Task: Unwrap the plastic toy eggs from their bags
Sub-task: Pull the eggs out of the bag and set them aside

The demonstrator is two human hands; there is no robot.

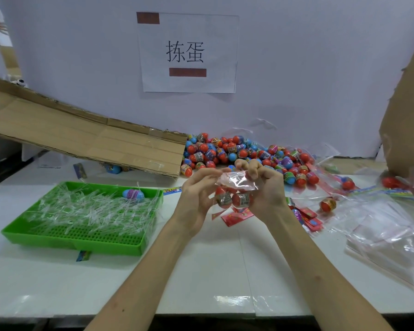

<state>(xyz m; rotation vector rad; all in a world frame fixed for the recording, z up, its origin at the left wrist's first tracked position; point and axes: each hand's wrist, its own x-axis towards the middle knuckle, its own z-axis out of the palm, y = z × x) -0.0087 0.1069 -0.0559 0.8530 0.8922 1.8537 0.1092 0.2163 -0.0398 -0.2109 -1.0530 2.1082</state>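
At frame centre I see my left hand [196, 199] and right hand [267, 187] both pinching the crinkled top of a clear plastic bag [237, 181] holding glossy red toy eggs [239, 199], above the smooth white table [201, 271]; a ribbed green plastic tray [81, 242] sits at lower left.

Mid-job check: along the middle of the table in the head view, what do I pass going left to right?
Green tray → left hand → bag of eggs pinched between both hands → right hand → loose red egg → heap of empty clear bags.
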